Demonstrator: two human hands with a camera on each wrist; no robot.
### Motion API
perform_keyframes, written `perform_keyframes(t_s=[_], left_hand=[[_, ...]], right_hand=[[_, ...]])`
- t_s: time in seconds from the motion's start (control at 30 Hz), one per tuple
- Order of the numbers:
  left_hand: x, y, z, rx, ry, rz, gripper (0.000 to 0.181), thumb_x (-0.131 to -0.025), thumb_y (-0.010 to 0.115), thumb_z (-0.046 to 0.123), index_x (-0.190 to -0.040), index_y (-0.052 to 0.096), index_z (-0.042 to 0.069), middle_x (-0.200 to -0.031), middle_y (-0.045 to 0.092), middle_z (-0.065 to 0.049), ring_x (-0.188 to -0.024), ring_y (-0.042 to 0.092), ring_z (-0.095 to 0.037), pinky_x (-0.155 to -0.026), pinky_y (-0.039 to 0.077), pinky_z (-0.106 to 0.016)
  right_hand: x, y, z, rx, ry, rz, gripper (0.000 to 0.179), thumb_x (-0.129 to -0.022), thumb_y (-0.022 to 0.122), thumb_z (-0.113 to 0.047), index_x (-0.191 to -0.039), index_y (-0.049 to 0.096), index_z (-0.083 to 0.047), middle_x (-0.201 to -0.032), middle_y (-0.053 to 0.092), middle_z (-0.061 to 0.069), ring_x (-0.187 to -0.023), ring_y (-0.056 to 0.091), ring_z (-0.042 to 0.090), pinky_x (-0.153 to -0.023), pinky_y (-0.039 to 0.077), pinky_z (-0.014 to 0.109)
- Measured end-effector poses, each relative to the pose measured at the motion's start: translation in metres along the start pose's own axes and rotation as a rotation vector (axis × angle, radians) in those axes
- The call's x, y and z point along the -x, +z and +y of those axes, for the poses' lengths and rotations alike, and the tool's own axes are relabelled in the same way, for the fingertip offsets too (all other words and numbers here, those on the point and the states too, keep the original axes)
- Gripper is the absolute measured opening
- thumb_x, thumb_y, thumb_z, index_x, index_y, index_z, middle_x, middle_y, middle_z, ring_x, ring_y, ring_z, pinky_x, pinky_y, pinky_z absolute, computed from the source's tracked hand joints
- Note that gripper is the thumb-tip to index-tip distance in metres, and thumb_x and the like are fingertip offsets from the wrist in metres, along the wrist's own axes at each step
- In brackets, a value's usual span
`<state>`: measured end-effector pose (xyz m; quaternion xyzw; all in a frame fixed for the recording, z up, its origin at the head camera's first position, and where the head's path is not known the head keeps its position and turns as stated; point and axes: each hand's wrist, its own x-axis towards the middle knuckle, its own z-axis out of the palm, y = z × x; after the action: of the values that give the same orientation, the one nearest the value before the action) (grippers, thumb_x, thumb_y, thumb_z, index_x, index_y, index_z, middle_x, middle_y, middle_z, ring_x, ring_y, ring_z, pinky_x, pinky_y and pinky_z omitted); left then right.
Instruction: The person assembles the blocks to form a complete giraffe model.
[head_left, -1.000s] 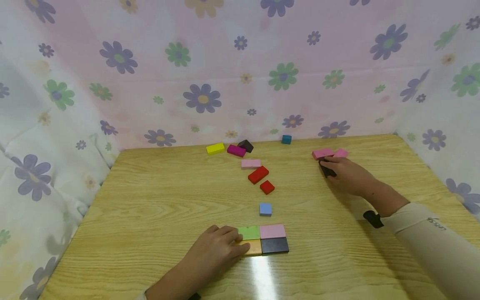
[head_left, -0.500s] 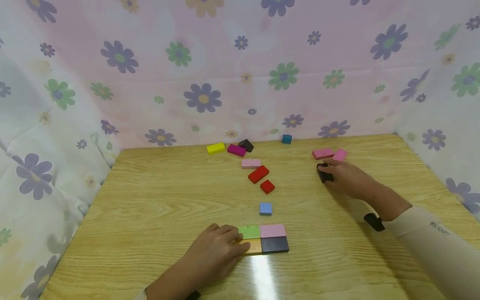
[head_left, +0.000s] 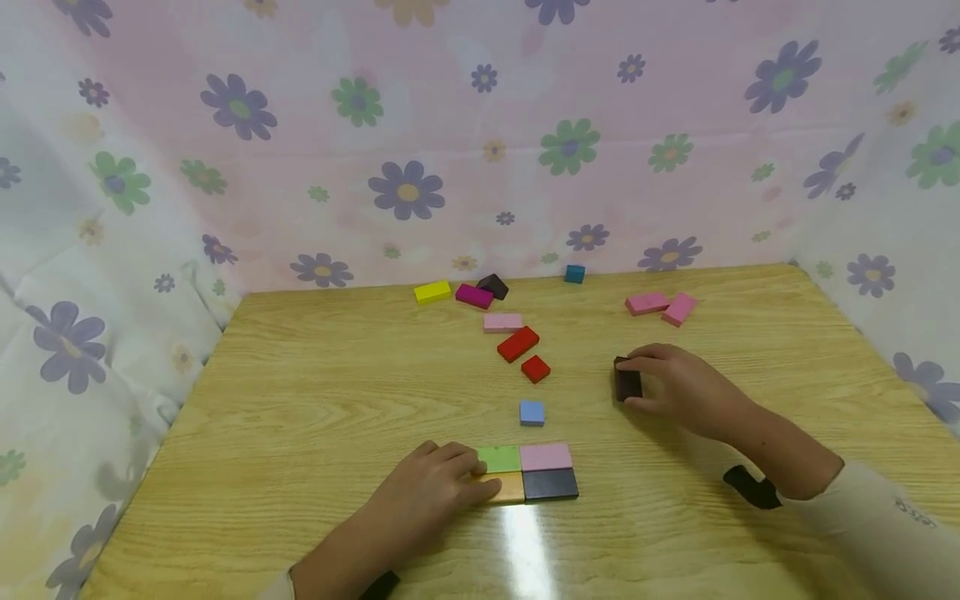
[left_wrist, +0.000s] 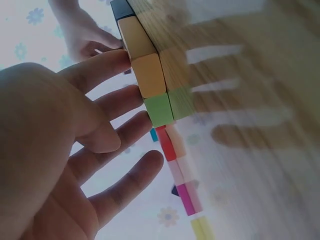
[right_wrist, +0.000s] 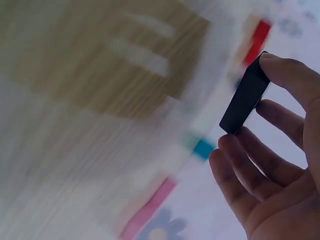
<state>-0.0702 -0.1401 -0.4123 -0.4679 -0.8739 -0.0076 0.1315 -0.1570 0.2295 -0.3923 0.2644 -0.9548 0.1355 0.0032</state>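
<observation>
My right hand (head_left: 690,392) pinches a black block (head_left: 627,383) between thumb and fingers, over the right-middle of the table. The right wrist view shows that same black block (right_wrist: 245,95) held by its ends, away from the palm. My left hand (head_left: 427,496) rests its fingertips against the left ends of a green block (head_left: 501,458) and an orange block (head_left: 512,488). Those two lie flush with a light pink block (head_left: 546,456) and a flat black block (head_left: 551,483), forming a two-by-two rectangle. In the left wrist view the fingers are fairly straight and spread.
A small light blue block (head_left: 532,413) lies just beyond the rectangle. Farther back are two red blocks (head_left: 518,343), a pale pink block (head_left: 502,322), a magenta block (head_left: 475,296) and a yellow block (head_left: 432,292). Two pink blocks (head_left: 647,303) lie at the back right. Flowered cloth (head_left: 480,167) borders the table.
My right hand has drawn the black block away from the two pink blocks, toward me and to the left. The left hand has stayed at the rectangle.
</observation>
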Motion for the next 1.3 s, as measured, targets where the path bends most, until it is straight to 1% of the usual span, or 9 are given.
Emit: perform_keyframes(t_s=[0.13, 0.23, 0.47, 0.57, 0.67, 0.83, 1.03, 1.17, 1.3], left_hand=[[0.000, 0.000, -0.002, -0.003, 0.006, 0.001, 0.034, -0.085, 0.075, 0.012, -0.110, 0.072, 0.034, -0.105, 0.068, 0.009, -0.104, 0.064, -0.010, -0.079, 0.050, -0.030], [0.000, 0.000, -0.002, -0.010, 0.007, 0.000, 0.036, -0.085, 0.075, 0.012, -0.111, 0.072, 0.035, -0.105, 0.068, 0.010, -0.104, 0.064, -0.010, -0.081, 0.049, -0.031], [0.000, 0.001, -0.003, 0.001, 0.004, 0.009, 0.034, -0.085, 0.075, 0.014, -0.111, 0.072, 0.036, -0.105, 0.068, 0.010, -0.105, 0.064, -0.010, -0.081, 0.049, -0.029], [0.000, 0.001, -0.004, 0.000, 0.007, 0.015, 0.032, -0.086, 0.073, 0.016, -0.111, 0.072, 0.036, -0.105, 0.068, 0.011, -0.104, 0.064, -0.009, -0.081, 0.050, -0.029], [0.000, 0.001, -0.005, 0.000, 0.012, 0.018, 0.030, -0.087, 0.071, 0.018, -0.111, 0.071, 0.035, -0.105, 0.068, 0.011, -0.105, 0.064, -0.009, -0.082, 0.050, -0.028], [0.000, 0.000, -0.006, 0.003, 0.014, 0.002, 0.030, -0.087, 0.071, 0.018, -0.111, 0.071, 0.036, -0.106, 0.067, 0.011, -0.106, 0.063, -0.009, -0.083, 0.049, -0.028], [-0.001, -0.001, -0.007, 0.003, 0.010, -0.016, 0.031, -0.088, 0.070, 0.016, -0.112, 0.071, 0.036, -0.106, 0.067, 0.011, -0.106, 0.063, -0.009, -0.082, 0.049, -0.028], [-0.002, 0.000, -0.006, 0.007, 0.013, -0.005, 0.031, -0.088, 0.070, 0.015, -0.111, 0.070, 0.036, -0.105, 0.067, 0.011, -0.105, 0.063, -0.009, -0.080, 0.049, -0.028], [-0.002, 0.001, -0.006, 0.012, 0.009, -0.002, 0.032, -0.087, 0.072, 0.014, -0.110, 0.071, 0.036, -0.104, 0.067, 0.011, -0.104, 0.063, -0.009, -0.080, 0.049, -0.028]], right_hand=[[0.011, 0.004, -0.031, 0.019, -0.121, 0.106, 0.048, -0.074, 0.089, -0.021, -0.117, 0.073, -0.007, -0.116, 0.067, 0.014, -0.106, 0.066, 0.032, -0.078, 0.060, 0.040], [0.018, 0.007, -0.055, 0.026, -0.219, 0.151, 0.049, -0.071, 0.091, -0.025, -0.115, 0.074, -0.009, -0.115, 0.068, 0.010, -0.103, 0.067, 0.026, -0.075, 0.060, 0.035], [0.035, 0.021, -0.105, -0.010, -0.428, 0.170, 0.048, -0.073, 0.089, -0.036, -0.115, 0.074, -0.017, -0.116, 0.067, 0.002, -0.102, 0.065, 0.016, -0.078, 0.059, 0.030], [0.041, 0.031, -0.122, 0.024, -0.526, 0.170, 0.046, -0.076, 0.086, -0.042, -0.113, 0.074, -0.018, -0.114, 0.067, 0.000, -0.101, 0.064, 0.015, -0.080, 0.058, 0.030], [0.044, 0.041, -0.134, 0.079, -0.583, 0.162, 0.044, -0.076, 0.084, -0.046, -0.110, 0.072, -0.021, -0.110, 0.066, -0.002, -0.098, 0.062, 0.014, -0.081, 0.056, 0.029], [0.044, 0.054, -0.145, 0.137, -0.615, 0.197, 0.044, -0.069, 0.086, -0.043, -0.105, 0.070, -0.022, -0.102, 0.063, -0.005, -0.088, 0.056, 0.010, -0.074, 0.051, 0.022], [0.046, 0.056, -0.146, 0.140, -0.647, 0.183, 0.045, -0.073, 0.084, -0.040, -0.110, 0.070, -0.019, -0.113, 0.062, -0.002, -0.095, 0.058, 0.011, -0.076, 0.053, 0.023], [0.045, 0.052, -0.139, 0.057, -0.748, 0.214, 0.029, -0.074, 0.082, -0.022, -0.101, 0.072, -0.017, -0.112, 0.064, -0.003, -0.101, 0.062, 0.010, -0.085, 0.052, 0.022], [0.045, 0.051, -0.134, 0.075, -0.858, 0.185, 0.020, -0.083, 0.079, -0.017, -0.102, 0.073, -0.015, -0.113, 0.067, -0.001, -0.110, 0.065, 0.013, -0.094, 0.052, 0.022]])
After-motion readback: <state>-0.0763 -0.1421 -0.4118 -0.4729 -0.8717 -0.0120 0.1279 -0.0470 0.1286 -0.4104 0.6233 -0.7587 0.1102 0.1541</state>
